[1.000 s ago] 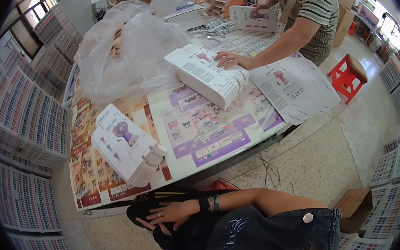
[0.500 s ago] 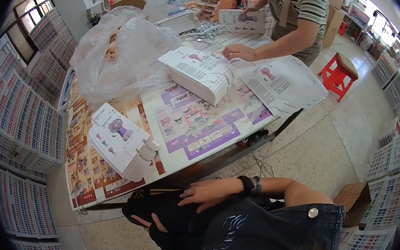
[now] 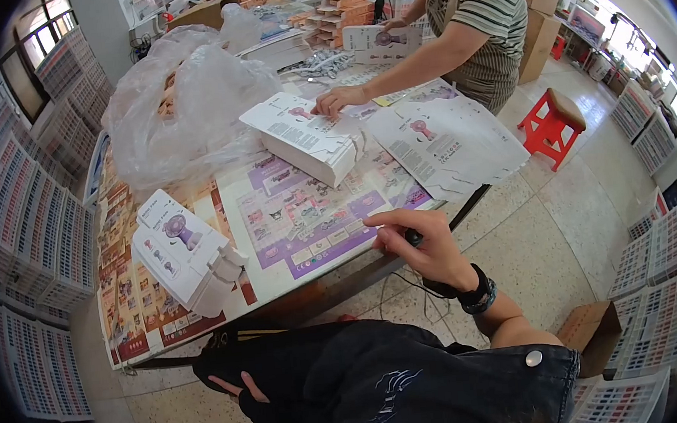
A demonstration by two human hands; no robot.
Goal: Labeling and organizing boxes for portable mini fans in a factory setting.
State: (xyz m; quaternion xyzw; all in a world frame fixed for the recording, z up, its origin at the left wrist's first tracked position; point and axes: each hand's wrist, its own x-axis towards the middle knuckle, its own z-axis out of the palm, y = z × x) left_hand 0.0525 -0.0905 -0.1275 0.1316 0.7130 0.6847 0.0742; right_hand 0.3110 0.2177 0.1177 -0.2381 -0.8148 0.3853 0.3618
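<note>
My right hand (image 3: 426, 244) is raised near the table's front edge, its index finger and thumb extended toward the purple printed sheet. Its fingers are apart, and I see nothing held. Low at the left, fingers of my left hand (image 3: 241, 387) show spread against black cloth; the rest of it is hidden. A stack of white flat cartons with a purple handheld fan picture (image 3: 184, 245) lies at the table's left front. Farther in sits a thicker stack of white cartons (image 3: 304, 138), touched by a co-worker's hand (image 3: 337, 101). Loose white carton sheets (image 3: 454, 149) lie to its right.
A large clear plastic bag (image 3: 193, 111) covers the table's back left. A co-worker in a striped shirt (image 3: 491, 17) stands across, one hand at an upright white carton (image 3: 380, 43). A red stool (image 3: 549, 133) stands at right. Stacked printed crates (image 3: 29, 214) line the left.
My right hand has lifted from my lap and reached forward to the table edge. The co-worker's nearer hand has moved onto the middle carton stack. The view has shifted slightly.
</note>
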